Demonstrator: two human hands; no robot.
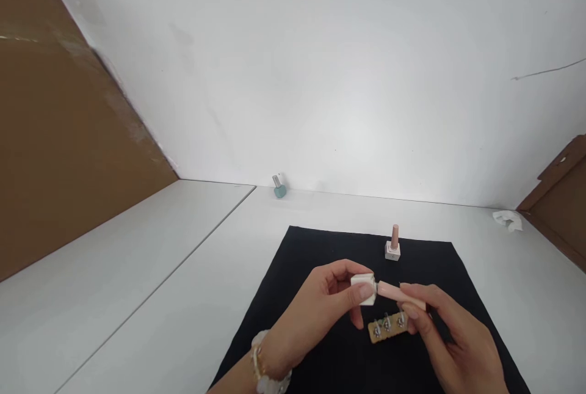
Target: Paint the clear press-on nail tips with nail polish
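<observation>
1. Broadly, use the smooth white tabletop (196, 302), filling the lower half of the frame, only as a backdrop; the action is best kept over the flat black cloth mat (339, 250) at bottom centre-right, where a drip would probably do less harm.

2. Keep the left hand (320, 302), at lower centre, as the steady one: its thumb and fingers pinch a small, square-sided white bottle (359, 280), tipped on its side above the mat. A firm, unmoving pinch seems right.

3. Let the right hand (462, 339), at lower right, do the fine work: its thumb and fingers grasp a long, slim, pale-pink tapered cap (389, 291), meeting the bottle's neck. Best keep the two in one line, turning gently, never levering sideways.

4. Mind the tan, flat strip bearing small shiny pieces (389, 331), just below the cap in the frame; its right end is partly hidden by the right fingers, and contact cannot be told. Raising both hands slightly would likely spare it.

5. Leave clearance for the upright white bottle with a pink cap (392, 251) at the mat's far edge.

6. Watch the narrow neck joint: whether it is fully seated cannot be told, and the bottle's tilt could cause a leak.
</observation>
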